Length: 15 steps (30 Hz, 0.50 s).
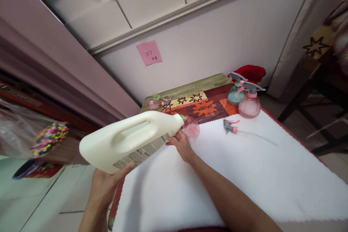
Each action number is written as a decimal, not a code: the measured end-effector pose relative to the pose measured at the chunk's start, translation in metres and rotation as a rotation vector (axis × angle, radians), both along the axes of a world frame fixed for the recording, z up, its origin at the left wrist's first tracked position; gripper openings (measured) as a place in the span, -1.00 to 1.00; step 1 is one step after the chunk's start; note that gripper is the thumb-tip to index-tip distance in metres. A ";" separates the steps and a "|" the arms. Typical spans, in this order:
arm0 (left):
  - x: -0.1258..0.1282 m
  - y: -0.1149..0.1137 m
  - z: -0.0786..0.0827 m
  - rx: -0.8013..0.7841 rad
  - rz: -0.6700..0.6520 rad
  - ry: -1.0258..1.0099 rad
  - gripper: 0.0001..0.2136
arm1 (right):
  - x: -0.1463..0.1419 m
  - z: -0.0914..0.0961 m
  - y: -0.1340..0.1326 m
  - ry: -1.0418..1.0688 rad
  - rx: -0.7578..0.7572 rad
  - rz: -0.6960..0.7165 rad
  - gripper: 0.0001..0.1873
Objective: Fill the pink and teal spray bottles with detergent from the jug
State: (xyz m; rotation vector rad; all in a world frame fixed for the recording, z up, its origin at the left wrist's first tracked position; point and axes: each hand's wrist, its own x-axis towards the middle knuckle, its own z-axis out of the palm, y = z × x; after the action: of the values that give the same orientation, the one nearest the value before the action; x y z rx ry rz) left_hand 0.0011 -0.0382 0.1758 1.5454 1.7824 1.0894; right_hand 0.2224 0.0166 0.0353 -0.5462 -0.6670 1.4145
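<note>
A large cream detergent bottle point(136, 136) with a printed label is tilted nearly sideways over the table. My left hand point(108, 179) grips its base from below, thumb on the label. Near the neck, my right hand point(181, 144) holds it with fingers wrapped underneath. The bottle's green-tipped spout points into or against the top of a round pink spray bottle point(191, 128) that has no spray head on; the exact contact is hidden. To the right lies a loose grey and pink spray head point(230, 127) with its clear tube on the white cloth.
Pink point(249, 107) and green point(236, 95) spray bottles stand at the back right, before a red object point(250, 73). Another small bottle point(154, 103) is at the back left. A white fluffy cloth point(244, 181) covers the table. A pink note point(149, 53) is on the wall.
</note>
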 end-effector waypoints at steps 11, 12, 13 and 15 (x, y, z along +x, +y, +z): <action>0.003 0.000 0.002 0.011 -0.009 -0.043 -0.32 | 0.000 0.000 -0.001 -0.007 0.003 0.000 -0.47; 0.004 -0.001 0.002 0.011 -0.012 -0.059 -0.32 | 0.000 0.000 -0.001 -0.009 0.002 -0.001 -0.48; 0.004 -0.001 0.002 0.009 -0.014 -0.073 -0.32 | 0.000 0.000 -0.001 -0.011 0.000 -0.002 -0.48; 0.006 -0.002 0.002 0.013 -0.013 -0.077 -0.32 | 0.000 0.001 -0.001 -0.013 -0.003 -0.002 -0.48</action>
State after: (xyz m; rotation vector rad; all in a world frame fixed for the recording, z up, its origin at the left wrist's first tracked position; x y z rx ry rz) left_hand 0.0071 -0.0401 0.1781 1.4999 1.7148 1.1410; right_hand 0.2228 0.0157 0.0362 -0.5589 -0.6749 1.4111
